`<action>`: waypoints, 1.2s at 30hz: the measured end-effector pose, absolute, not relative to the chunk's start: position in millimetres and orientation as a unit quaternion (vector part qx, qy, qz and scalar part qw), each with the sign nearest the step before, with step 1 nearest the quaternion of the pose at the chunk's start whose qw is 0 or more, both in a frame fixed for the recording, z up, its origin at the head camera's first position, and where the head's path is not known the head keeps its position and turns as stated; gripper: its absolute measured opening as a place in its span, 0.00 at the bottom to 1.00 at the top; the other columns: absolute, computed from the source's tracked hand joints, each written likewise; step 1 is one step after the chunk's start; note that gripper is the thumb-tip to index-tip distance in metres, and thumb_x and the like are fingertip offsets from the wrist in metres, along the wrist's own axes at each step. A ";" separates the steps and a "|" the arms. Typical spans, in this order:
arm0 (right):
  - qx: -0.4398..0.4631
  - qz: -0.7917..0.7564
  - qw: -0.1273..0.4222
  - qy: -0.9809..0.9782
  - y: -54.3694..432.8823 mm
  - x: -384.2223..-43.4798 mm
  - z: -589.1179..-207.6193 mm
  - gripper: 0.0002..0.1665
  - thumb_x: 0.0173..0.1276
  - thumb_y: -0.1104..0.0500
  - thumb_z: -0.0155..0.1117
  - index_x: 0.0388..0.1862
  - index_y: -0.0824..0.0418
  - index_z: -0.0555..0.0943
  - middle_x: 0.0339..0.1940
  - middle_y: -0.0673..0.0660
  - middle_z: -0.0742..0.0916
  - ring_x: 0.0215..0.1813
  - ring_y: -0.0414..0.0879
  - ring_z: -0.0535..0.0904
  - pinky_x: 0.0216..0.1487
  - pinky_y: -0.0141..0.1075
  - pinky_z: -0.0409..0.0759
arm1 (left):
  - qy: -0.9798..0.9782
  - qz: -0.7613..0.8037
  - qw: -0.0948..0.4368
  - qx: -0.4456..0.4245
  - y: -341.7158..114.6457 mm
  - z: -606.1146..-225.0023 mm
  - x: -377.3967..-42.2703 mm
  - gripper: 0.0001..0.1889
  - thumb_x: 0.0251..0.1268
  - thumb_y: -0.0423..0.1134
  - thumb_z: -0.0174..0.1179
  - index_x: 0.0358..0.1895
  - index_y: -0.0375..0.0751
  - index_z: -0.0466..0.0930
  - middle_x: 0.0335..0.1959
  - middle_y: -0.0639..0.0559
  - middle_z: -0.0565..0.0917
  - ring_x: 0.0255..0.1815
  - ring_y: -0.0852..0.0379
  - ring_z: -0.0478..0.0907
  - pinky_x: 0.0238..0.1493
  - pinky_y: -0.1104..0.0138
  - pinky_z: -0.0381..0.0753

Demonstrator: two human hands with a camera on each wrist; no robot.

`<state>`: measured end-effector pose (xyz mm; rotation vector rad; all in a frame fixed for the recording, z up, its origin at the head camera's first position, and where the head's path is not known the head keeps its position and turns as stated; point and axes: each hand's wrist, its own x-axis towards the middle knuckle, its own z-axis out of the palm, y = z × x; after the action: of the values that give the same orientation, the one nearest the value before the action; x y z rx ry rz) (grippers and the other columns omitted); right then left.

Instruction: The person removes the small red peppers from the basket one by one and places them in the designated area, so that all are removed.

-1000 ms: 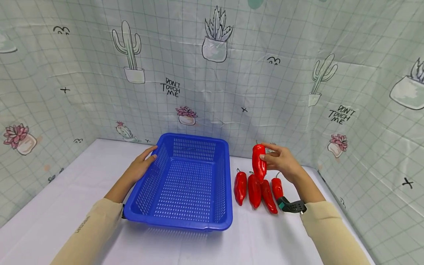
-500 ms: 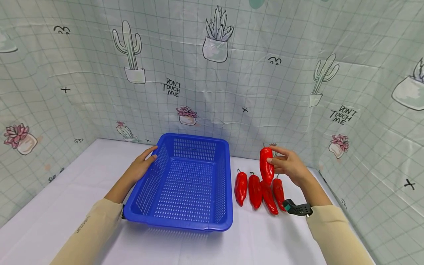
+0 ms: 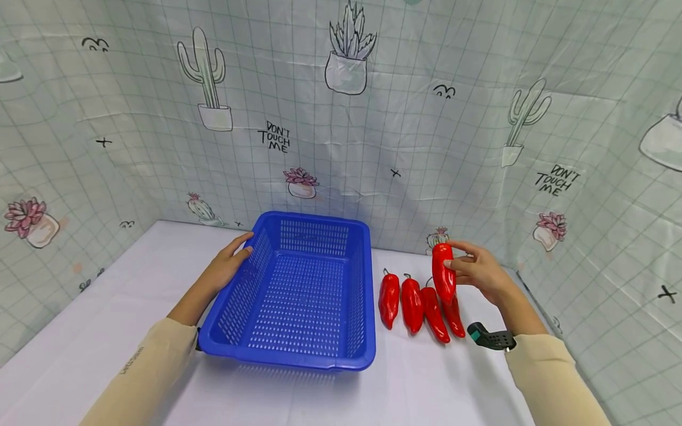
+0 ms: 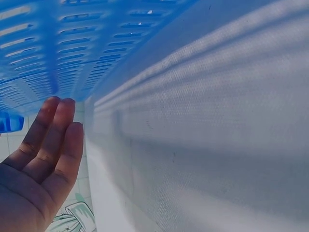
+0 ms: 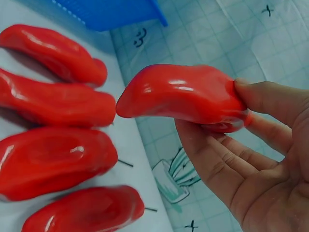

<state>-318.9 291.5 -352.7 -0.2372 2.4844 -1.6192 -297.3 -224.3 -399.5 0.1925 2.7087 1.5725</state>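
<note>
My right hand [image 3: 482, 273] pinches a glossy red pepper [image 3: 443, 275] near its stem end, between thumb and fingers. The pepper hangs tip down above the table; in the right wrist view the held pepper [image 5: 183, 94] points left. Below it several more red peppers [image 3: 412, 305] lie side by side, the rightmost pepper [image 3: 454, 319] partly covered by the held one. My left hand [image 3: 224, 269] holds the left rim of a blue plastic basket [image 3: 370, 296], thumb over the rim. In the left wrist view, its fingers [image 4: 63, 140] lie along the outer wall.
The basket's slotted floor [image 3: 298, 296] shows bare, left of the peppers. A white cloth [image 3: 421, 384] covers the table. Behind and at both sides hangs a cactus-print curtain [image 3: 394, 118], close to the basket's far edge.
My right hand has moved right and slightly down with the pepper, from above the middle peppers to above the rightmost. The left hand and basket have stayed in place.
</note>
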 end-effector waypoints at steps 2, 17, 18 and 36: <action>-0.074 -0.537 0.087 0.836 294.2 -318.5 -355.3 0.41 0.73 0.57 0.59 0.78 0.66 0.54 0.52 0.62 0.83 0.39 0.42 0.86 0.45 0.38 0.85 | 0.863 0.502 0.002 0.061 -224.5 -399.2 -297.1 0.30 0.81 0.47 0.40 0.79 0.42 0.49 0.79 0.33 0.49 0.75 0.28 0.51 0.69 0.35 0.54; -0.052 -0.513 0.088 0.852 310.3 -314.8 -366.8 0.42 0.75 0.55 0.57 0.79 0.65 0.51 0.61 0.74 0.77 0.39 0.40 0.85 0.45 0.38 0.85 | 0.862 0.502 -0.003 0.064 -223.8 -396.7 -296.9 0.29 0.81 0.46 0.40 0.78 0.41 0.49 0.78 0.32 0.49 0.75 0.28 0.51 0.69 0.35 0.53; -0.051 -0.513 0.089 0.852 311.5 -314.1 -368.2 0.42 0.75 0.55 0.57 0.79 0.65 0.51 0.61 0.74 0.77 0.39 0.40 0.85 0.45 0.38 0.85 | 0.862 0.503 -0.003 0.065 -223.6 -397.2 -296.3 0.29 0.81 0.45 0.40 0.78 0.41 0.49 0.78 0.32 0.49 0.75 0.28 0.50 0.70 0.35 0.53; -0.006 -0.471 0.065 0.880 324.2 -311.1 -385.5 0.40 0.75 0.54 0.53 0.78 0.66 0.52 0.66 0.79 0.71 0.38 0.40 0.84 0.43 0.36 0.85 | 0.856 0.513 0.002 0.064 -225.7 -400.8 -296.3 0.29 0.81 0.45 0.39 0.79 0.41 0.49 0.79 0.33 0.48 0.76 0.29 0.51 0.70 0.36 0.53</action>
<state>-311.1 324.2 -385.5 -0.0192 2.6558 -1.4202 -296.3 -225.7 -400.8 0.2012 2.6851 1.6101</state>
